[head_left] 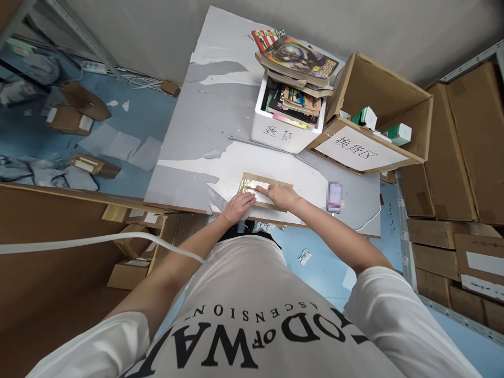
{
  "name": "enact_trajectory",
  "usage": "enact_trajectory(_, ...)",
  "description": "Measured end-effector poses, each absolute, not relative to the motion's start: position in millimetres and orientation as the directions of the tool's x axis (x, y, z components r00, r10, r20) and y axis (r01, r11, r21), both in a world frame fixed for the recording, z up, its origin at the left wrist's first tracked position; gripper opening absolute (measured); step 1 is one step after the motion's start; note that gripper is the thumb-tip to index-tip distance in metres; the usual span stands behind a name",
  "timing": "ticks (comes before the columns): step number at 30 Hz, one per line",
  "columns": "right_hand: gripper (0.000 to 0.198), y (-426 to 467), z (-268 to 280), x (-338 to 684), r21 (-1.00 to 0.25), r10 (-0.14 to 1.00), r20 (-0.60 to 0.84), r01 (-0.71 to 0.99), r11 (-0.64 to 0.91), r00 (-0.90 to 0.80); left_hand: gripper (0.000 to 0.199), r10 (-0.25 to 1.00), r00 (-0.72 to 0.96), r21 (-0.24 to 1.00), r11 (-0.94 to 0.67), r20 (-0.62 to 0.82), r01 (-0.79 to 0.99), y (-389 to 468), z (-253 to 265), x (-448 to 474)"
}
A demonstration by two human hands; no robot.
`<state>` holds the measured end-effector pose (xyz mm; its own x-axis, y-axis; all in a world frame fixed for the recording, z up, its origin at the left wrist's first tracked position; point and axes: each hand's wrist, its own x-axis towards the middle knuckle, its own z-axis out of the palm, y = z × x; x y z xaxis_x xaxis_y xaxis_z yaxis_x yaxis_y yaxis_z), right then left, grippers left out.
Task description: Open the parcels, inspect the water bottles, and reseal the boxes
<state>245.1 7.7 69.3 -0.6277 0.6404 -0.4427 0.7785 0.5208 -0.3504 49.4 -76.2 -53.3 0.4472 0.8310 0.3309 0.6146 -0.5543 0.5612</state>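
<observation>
Light and flat, with a slick patch

On the table (pixel 173 134), near its front edge, a cardboard package (pixel 264 200) is laid: likely light, stiff but bendable, best lifted by its ends. The left hand (pixel 240 205) is rested on it, uncurled; whether anything is pinched by the right hand (pixel 282 196) cannot be told. The shiny tape (pixel 246 185) may prove slippery.
</observation>
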Motion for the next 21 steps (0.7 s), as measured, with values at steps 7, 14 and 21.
enact_trajectory(7,0.072,-6.4,105.4,330.8,0.051,0.569,-0.682,0.746,0.664,-0.459,0.034,0.840,0.435,0.527,-0.542,0.323,0.655,-78.9,-52.2,50.7)
enact_trajectory(14,0.073,-31.6,111.7,393.7,0.055,0.666,-0.627,0.831,0.554,-0.403,0.031,0.875,0.427,0.515,-0.480,0.226,0.711,-76.4,-41.3,56.5)
enact_trajectory(21,0.055,-77.5,64.7,420.1,-0.675,0.894,-0.434,0.697,-0.242,-0.110,0.042,0.882,0.468,0.389,-0.447,0.046,0.805,-66.0,4.7,67.3)
